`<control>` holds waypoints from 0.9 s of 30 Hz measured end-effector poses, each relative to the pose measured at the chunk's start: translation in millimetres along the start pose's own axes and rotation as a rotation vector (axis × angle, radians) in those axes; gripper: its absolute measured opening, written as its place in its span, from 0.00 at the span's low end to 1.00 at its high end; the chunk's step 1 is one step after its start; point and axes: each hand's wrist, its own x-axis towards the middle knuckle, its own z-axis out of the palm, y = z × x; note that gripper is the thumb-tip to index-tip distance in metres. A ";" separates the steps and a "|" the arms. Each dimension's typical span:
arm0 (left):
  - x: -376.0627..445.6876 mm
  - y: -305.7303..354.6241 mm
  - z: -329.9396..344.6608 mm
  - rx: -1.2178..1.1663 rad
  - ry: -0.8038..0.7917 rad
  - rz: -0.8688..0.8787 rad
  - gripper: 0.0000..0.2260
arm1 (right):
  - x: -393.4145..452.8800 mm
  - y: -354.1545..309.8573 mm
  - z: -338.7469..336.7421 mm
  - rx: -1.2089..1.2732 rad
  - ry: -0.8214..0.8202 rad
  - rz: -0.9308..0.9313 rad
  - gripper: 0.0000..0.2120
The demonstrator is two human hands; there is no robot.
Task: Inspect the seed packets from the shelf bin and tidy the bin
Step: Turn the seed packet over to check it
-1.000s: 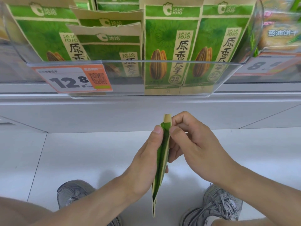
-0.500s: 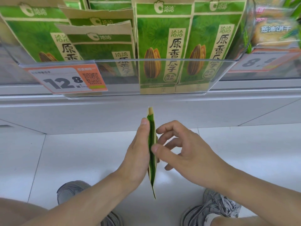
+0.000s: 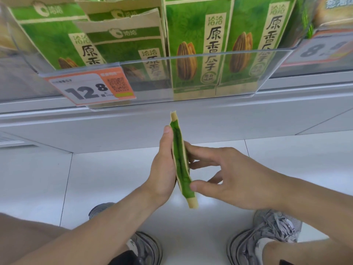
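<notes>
A: What is the person doing with the left hand (image 3: 162,167)?

B: It is lying flat along the left face of a green sunflower seed packet (image 3: 181,165), thumb up near the top, holding it edge-on below the clear shelf bin (image 3: 191,73).

A: And the right hand (image 3: 225,176)?

B: Its fingers are spread and lightly bent, the fingertips (image 3: 188,145) touching the packet's right face and the thumb tip resting low on its edge. I am reading this as the inspecting step: one packet is out, being turned over.

A: What is the next move asking for?

B: Probably slotting it back upright. On the bin's left side, above the price tag (image 3: 89,88), the seed packets (image 3: 122,39) are leaning; on the right they are standing straight.
</notes>
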 end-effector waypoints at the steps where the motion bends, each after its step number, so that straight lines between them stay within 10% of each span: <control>1: 1.3 0.5 -1.0 -0.026 0.004 0.007 0.29 | 0.5 0.7 -0.2 -0.020 0.013 -0.003 0.37; 16: -3.7 8.9 6.8 0.092 -0.007 -0.023 0.18 | 1.2 3.4 8.4 0.221 0.311 0.157 0.48; 21: -0.3 6.2 2.5 0.352 0.226 0.218 0.10 | 10.7 9.1 -13.7 0.562 0.318 0.395 0.15; 27: 2.4 10.9 -4.8 0.229 0.123 0.073 0.09 | 13.4 11.9 -19.2 0.592 0.335 0.394 0.10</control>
